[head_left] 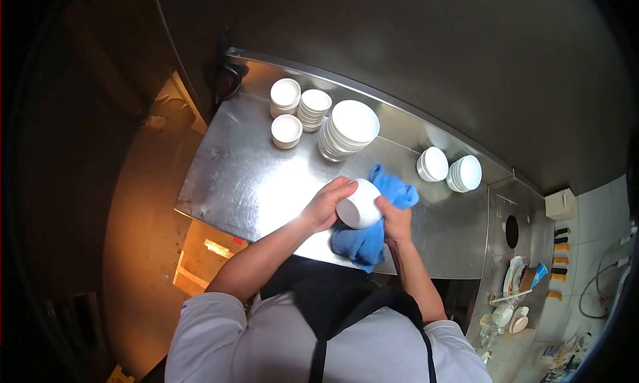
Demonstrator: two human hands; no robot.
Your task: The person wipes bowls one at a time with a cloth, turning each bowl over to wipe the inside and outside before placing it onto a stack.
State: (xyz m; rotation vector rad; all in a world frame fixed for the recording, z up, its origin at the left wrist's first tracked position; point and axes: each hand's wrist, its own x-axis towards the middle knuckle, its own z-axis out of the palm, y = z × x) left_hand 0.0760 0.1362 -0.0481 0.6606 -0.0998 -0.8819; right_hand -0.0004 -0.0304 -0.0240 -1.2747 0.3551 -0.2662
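A white bowl [360, 205] is held between my two hands above the steel counter, its rounded outside facing up toward me. My left hand [327, 202] grips the bowl's left side, the thumb near its upper edge. On the other side my right hand [395, 220] is closed on the bowl together with a blue cloth [361, 244]. The cloth hangs below the bowl and also bunches up beyond my right hand. Part of the bowl's rim and the fingers beneath it are hidden.
Behind the bowl stands a tall stack of white bowls [355, 122]. Small white dishes [286, 128] are stacked to its left, and two more bowl stacks [464, 174] to the right. The steel counter [226, 163] meets a section with a round hole [512, 231] and dishes at right.
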